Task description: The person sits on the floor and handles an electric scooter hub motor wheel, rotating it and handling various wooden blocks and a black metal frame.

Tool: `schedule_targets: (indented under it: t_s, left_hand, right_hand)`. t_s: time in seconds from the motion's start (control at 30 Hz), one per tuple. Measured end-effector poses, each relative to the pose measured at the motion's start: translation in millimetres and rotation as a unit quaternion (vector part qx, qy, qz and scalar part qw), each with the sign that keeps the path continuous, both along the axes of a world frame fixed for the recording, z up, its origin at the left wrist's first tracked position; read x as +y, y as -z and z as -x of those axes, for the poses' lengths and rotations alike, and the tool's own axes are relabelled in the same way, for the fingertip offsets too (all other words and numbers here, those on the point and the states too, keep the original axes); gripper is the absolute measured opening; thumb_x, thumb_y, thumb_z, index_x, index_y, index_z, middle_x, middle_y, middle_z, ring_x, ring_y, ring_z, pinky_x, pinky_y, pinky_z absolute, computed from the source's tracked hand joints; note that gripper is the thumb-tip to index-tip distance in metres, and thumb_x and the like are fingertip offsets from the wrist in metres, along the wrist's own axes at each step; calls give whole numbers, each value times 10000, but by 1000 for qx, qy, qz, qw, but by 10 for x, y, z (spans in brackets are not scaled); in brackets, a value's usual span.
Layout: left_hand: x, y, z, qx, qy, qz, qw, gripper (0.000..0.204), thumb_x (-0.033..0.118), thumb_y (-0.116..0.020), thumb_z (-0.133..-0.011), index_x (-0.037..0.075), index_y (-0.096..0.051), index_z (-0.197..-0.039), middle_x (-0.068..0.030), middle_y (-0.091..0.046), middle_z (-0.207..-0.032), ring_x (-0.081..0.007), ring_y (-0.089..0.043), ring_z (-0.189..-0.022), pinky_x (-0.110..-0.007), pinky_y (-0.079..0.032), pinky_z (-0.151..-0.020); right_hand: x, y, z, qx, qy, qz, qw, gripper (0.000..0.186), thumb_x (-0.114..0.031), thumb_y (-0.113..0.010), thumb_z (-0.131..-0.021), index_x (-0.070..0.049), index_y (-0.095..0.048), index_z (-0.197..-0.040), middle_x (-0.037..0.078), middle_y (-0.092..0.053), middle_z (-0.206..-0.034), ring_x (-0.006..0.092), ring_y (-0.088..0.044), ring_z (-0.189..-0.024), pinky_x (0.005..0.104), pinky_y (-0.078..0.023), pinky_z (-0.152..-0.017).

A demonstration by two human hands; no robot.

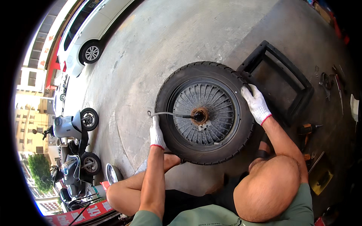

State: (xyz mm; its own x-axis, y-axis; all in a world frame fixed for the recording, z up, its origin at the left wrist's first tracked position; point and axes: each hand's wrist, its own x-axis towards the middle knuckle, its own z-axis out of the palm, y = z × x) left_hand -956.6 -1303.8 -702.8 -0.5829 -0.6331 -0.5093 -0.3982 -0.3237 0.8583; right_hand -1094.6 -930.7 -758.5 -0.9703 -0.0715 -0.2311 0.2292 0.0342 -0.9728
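A wheel [169, 94] with a black tyre, finned metal hub and rusty centre [200, 115] fills the middle of the head view. A grey cable [171, 113] runs from the hub to a looped end at the tyre's left edge. My left hand [155, 133], in a white knit glove, grips that edge beside the cable's end. My right hand [255, 103], gloved the same, holds the tyre's upper right side, fingers curled over the rubber. A black rectangular frame [296, 79] lies just right of the wheel, partly hidden by it. My bent knees surround the lower part.
Pliers [326, 86], screwdrivers [338, 92], a drill [308, 129] and a yellow plate [320, 177] lie on the right. A white car [85, 28] stands at the upper left, parked scooters [71, 124] at left, and a round metal part [113, 174] at lower left, all on concrete floor [128, 75].
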Motion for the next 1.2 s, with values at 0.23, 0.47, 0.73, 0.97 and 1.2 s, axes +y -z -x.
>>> schedule_targets:
  t_s: [0.23,0.47,0.73,0.97,1.2]
  left_hand:
    - [-188,-793,-109,65,-38,-21,997,605,593,-482,-991,48,-660,-1183,-87,-710,-985,-214,-688,-857,-364,-583,-754]
    - [-305,909,-70,-259,71,151,951,777,649,-509,-955,-17,-587,-1348,-154,-623,-1320,-245,-627,-1139,-361,-502,-983]
    - [-355,1188,-153,-52,36,-56,996,722,565,-516,-994,-43,-544,-1383,-133,-634,-1311,-208,-617,-1138,-314,-475,-997]
    - [-98,352,-159,-37,-20,-39,998,663,556,-570,-971,-6,-610,-1322,-112,-666,-1242,-220,-651,-1057,-359,-533,-919]
    - [81,-701,-121,50,-68,7,996,576,583,-531,-980,56,-661,-1171,-79,-715,-964,-204,-697,-826,-362,-592,-729]
  right_hand:
    - [-172,-1322,196,104,-82,-63,989,748,-547,-595,-935,97,-517,-1308,316,-638,-1195,393,-617,-1156,397,-467,-984]
    - [-152,223,-56,-45,-34,-297,953,723,-572,-554,-933,1,-509,-1371,300,-623,-1247,416,-584,-1210,425,-444,-1026]
    - [-184,571,-33,-47,-9,-94,994,655,-503,-618,-933,34,-559,-1305,278,-657,-1194,369,-619,-1171,394,-465,-988]
    - [-151,-81,52,-26,-37,-63,997,646,-422,-633,-951,86,-523,-1335,258,-649,-1228,308,-612,-1186,354,-448,-1016]
    - [-115,-1318,117,58,-81,-15,995,549,-377,-615,-992,73,-542,-1296,148,-669,-1107,155,-589,-1017,305,-468,-951]
